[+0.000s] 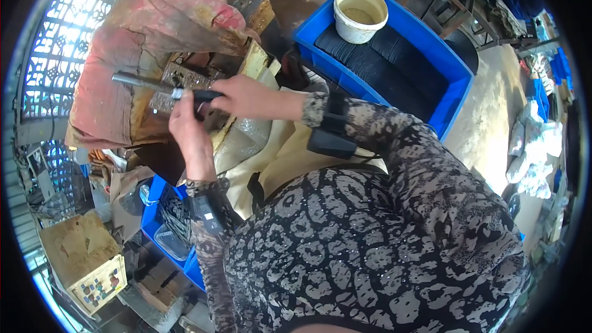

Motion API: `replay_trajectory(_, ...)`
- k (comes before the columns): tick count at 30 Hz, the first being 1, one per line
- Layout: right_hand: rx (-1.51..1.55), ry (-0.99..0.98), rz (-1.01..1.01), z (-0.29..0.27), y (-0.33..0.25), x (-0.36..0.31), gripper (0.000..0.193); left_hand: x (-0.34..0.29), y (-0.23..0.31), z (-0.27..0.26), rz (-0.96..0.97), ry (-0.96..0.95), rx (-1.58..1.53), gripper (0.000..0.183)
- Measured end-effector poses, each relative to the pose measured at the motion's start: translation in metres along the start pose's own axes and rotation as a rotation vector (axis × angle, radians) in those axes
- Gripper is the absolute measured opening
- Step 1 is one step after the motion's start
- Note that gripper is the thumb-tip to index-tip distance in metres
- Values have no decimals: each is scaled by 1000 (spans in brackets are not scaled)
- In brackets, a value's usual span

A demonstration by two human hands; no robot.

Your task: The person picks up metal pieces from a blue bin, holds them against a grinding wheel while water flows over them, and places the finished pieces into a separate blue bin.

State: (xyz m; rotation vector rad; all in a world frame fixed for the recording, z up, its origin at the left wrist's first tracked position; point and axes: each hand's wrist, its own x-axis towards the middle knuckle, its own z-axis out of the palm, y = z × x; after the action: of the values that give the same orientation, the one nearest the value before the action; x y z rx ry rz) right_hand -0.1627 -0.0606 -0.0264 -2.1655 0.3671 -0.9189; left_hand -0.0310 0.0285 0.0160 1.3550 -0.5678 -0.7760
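Observation:
Over the work spot in front of me, my right hand [242, 97] is closed round the black handle of a long tool [142, 82]. Its grey metal shaft points left; whether it is a blade or a rod I cannot tell. My left hand [192, 132] pinches the tool from below, at the bright collar where handle and metal meet. Behind the shaft lies a wet-looking, rough grey-brown block [176, 80]. A stained red cloth [139, 31] drapes over the structure around it, and a pale board edge [253, 61] stands to its right.
A blue bin [453, 95] at the right holds stacked thin black pieces [370, 55] and a white bucket [361, 28]. Another blue bin [151, 228] with dark pieces sits by my left forearm. A worn box [80, 246] stands lower left, and a lattice window [68, 31] upper left.

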Motion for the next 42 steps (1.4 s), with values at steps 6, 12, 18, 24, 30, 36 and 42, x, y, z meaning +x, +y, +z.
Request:
replay_trajectory(6, 397, 84, 647, -107, 2, -31, 11, -3, -4, -6, 125, 20, 169, 30)
replay_trajectory(12, 534, 288, 819, -191, 36, -66, 17, 22, -51, -89, 466, 238, 853, 29)
replay_trajectory(18, -113, 332, 1016, -245, 102, -74, 22, 19, -76, -111, 480, 282, 1075, 24)
replay_trajectory(24, -1301, -807, 519, -286, 178, -58, 18, 16, -76, -105, 446, 282, 1207, 22)
replay_trajectory(30, -965, -191, 808, -303, 256, -108, 23, 16, -72, -93, 486, 221, 1244, 25)
replay_trajectory(36, -751, -446, 639, -313, 190, -100, 34, 16, -74, -99, 489, 233, 1247, 23)
replay_trajectory(42, -633, 529, 859, -279, 182, -189, 28, 16, -71, -96, 464, 221, 1251, 27)
